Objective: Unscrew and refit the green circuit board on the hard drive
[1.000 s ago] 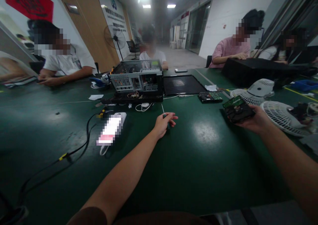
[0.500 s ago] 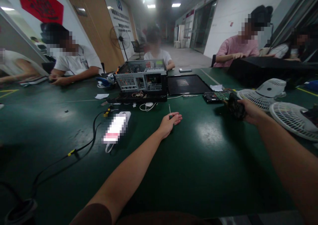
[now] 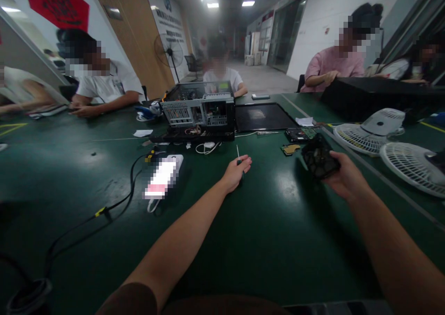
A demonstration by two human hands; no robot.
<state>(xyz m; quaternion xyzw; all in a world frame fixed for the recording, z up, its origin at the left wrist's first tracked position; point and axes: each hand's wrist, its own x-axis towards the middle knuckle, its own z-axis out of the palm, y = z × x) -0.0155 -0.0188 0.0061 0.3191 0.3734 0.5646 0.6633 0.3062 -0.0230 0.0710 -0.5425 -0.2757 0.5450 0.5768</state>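
Note:
My left hand (image 3: 237, 172) rests near the middle of the green table (image 3: 222, 241), its fingers curled loosely round a screwdriver (image 3: 239, 163). The thin shaft points away from me. On the right, my right hand (image 3: 344, 176) grips a black, boxy hard drive (image 3: 319, 157) by its near right edge, held tilted above the table. Recesses show on the side facing me. Just left of it lies a small gold and green circuit board (image 3: 291, 149). Behind that is another dark drive (image 3: 295, 135) with green circuitry beside it.
An opened computer case (image 3: 198, 111) stands at the back, with a flat black panel (image 3: 264, 116) to its right. White fan parts (image 3: 412, 166) lie at far right. A phone (image 3: 163, 178) and a black cable (image 3: 131, 185) are on the left. Several people sit round the table.
My right hand has drawn the hard drive slightly left and toward me, turning its recessed side into view. The gold and green board now lies apart on the table. My left hand has barely moved.

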